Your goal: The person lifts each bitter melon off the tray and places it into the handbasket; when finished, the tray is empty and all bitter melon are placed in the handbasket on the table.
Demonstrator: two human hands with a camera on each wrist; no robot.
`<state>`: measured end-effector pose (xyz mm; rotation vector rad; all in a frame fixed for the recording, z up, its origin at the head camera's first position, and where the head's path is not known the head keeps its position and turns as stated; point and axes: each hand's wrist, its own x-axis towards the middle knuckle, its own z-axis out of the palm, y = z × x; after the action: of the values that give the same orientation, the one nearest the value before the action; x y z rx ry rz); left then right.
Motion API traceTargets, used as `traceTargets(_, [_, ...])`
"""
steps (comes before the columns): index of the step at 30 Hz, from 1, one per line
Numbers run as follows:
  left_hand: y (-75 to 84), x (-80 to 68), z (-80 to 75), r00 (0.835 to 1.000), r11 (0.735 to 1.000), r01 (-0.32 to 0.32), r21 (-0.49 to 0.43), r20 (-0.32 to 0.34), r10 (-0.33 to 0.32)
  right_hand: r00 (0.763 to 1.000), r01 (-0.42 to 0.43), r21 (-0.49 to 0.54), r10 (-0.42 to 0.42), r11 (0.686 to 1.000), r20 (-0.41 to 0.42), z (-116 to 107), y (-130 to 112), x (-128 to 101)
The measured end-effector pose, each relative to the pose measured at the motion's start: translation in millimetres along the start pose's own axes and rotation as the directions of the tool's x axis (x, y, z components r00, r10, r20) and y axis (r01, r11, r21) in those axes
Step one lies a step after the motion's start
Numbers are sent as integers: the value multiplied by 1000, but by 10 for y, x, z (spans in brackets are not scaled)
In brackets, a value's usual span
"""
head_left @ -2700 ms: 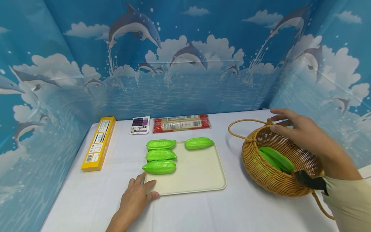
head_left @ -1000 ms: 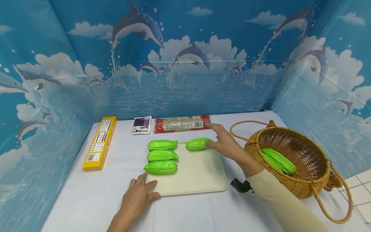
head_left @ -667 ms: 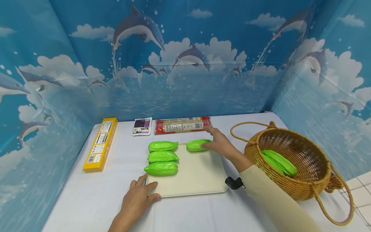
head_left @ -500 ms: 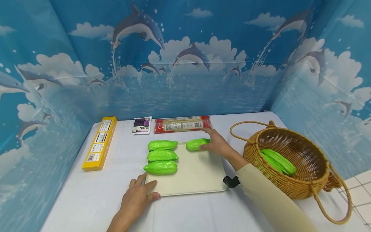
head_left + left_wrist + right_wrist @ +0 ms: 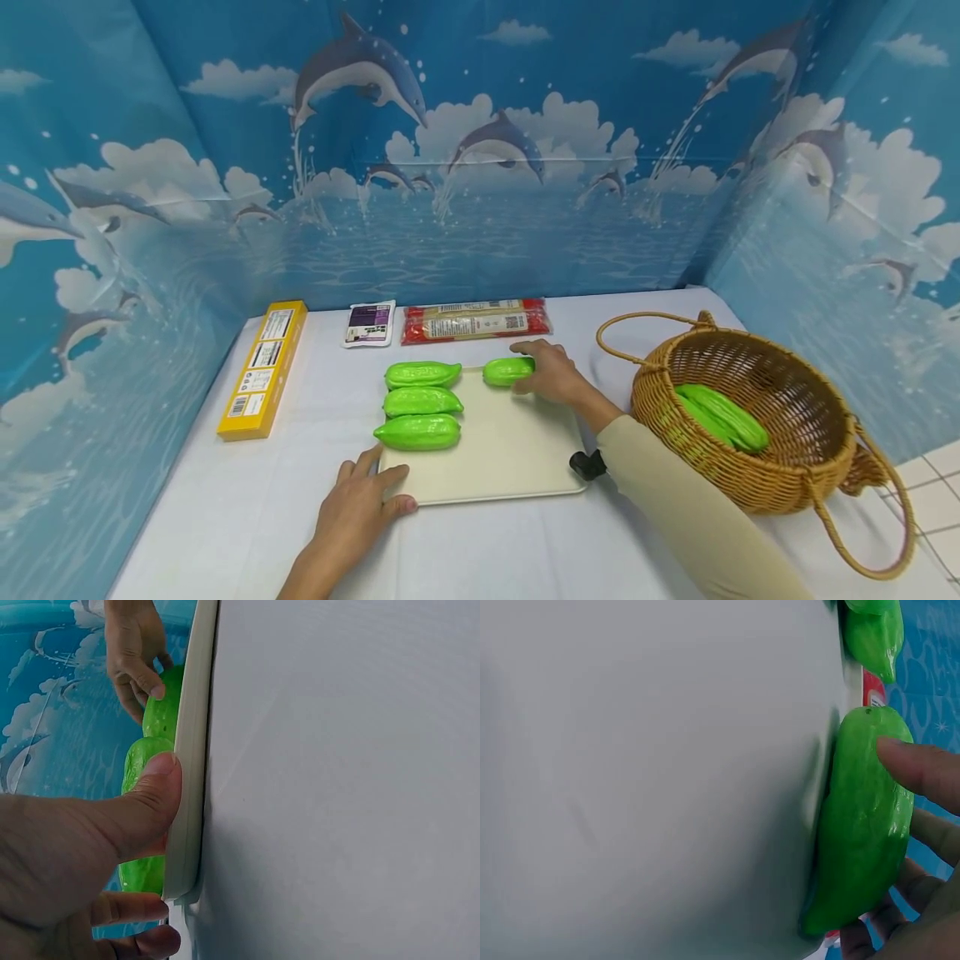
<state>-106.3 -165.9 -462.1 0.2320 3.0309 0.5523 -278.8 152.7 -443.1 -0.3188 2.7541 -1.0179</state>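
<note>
Cream-coloured, the tray [image 5: 495, 467] might skid if the left hand [image 5: 356, 506], loosely spread against its near-left corner, slackened, and the lone green gourd [image 5: 502, 372] at its far-right corner could roll over the rim should the right hand [image 5: 552, 373], thumb and fingers curled round it, push too far.

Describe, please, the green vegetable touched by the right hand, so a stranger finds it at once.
On the white table, find the cream tray. Along its far edge, toward the right, lies the green vegetable. It lies apart from the row of three vegetables on the tray's left, and the right hand grips its right end.
</note>
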Motion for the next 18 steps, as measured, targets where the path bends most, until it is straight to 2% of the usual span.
traceTargets(6, [6,-5,-6,1000,1000,1,-2,-3,-1,1000,-21,-62,20,998,-8,28,15,34])
traceTargets(18, [2,0,-3,1000,1000,-5,5,-8,5,999,-36,-50,36,998,-16,35,26,36])
